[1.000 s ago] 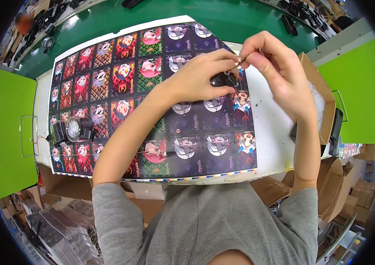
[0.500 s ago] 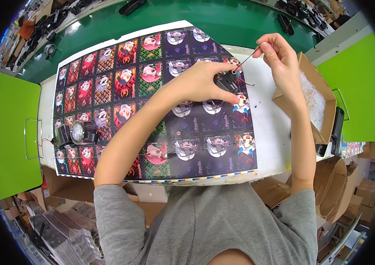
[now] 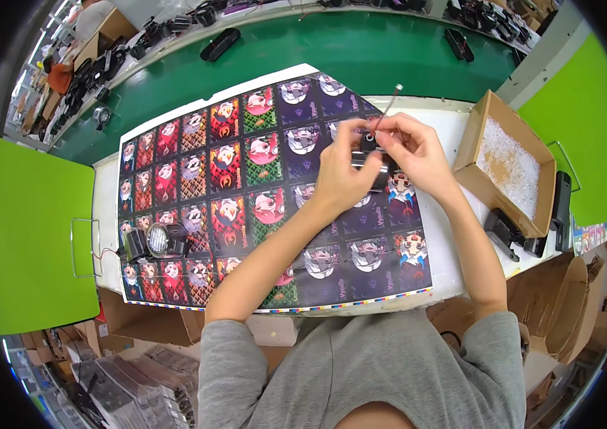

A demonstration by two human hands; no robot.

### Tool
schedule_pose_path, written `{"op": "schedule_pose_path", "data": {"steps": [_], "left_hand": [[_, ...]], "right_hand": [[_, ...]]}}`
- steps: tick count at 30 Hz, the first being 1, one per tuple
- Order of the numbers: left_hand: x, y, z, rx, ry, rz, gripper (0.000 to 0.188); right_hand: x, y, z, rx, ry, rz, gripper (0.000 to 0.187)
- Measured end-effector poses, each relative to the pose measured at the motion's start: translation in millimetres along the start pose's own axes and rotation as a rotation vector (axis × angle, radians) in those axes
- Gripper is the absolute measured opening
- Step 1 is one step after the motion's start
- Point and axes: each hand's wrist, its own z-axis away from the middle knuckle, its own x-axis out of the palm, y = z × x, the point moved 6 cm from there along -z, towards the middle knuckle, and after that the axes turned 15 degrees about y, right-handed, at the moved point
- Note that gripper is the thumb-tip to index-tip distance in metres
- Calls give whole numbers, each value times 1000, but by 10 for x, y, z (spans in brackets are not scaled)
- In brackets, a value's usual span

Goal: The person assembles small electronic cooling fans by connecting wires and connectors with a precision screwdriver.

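My left hand is wrapped round a small shiny black housing, probably a lamp body like those lying at the left. The fingers cover much of it. My right hand meets it at the housing's far end, thumb and fingertips pinching a thin dark reddish wire. The wire sticks up past the fingertips and ends in a small pale tip. Where the wire meets the housing is hidden by my fingers. Both hands are over the right part of a printed sheet with rows of cartoon figures.
Round lamps with clear lenses lie on the sheet's left. To the right stands a cardboard box of clear small pieces, with black plastic parts beside it. Green panels flank the table. Black parts lie on the green surface beyond.
My right hand has come down and left to the housing, bringing the wire closer. The left hand has turned its grip on the housing. The whole view has shifted slightly.
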Motion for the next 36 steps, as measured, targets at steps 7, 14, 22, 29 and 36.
{"op": "schedule_pose_path", "data": {"steps": [7, 14, 22, 29, 36], "left_hand": [[-27, -54, -4, -146, -52, 16, 28], [-5, -85, 5, -125, -19, 163, 21], [-8, -69, 9, -93, -3, 175, 18], [-24, -66, -11, -105, 21, 145, 16], [-36, -36, -24, -115, 12, 119, 14]], "right_hand": [[23, -157, 34, -138, 35, 210, 8], [28, -168, 45, -144, 63, 203, 9], [52, -210, 89, -201, 91, 245, 9], [77, -357, 161, -441, 167, 436, 13], [101, -398, 206, -560, 130, 526, 13]]}}
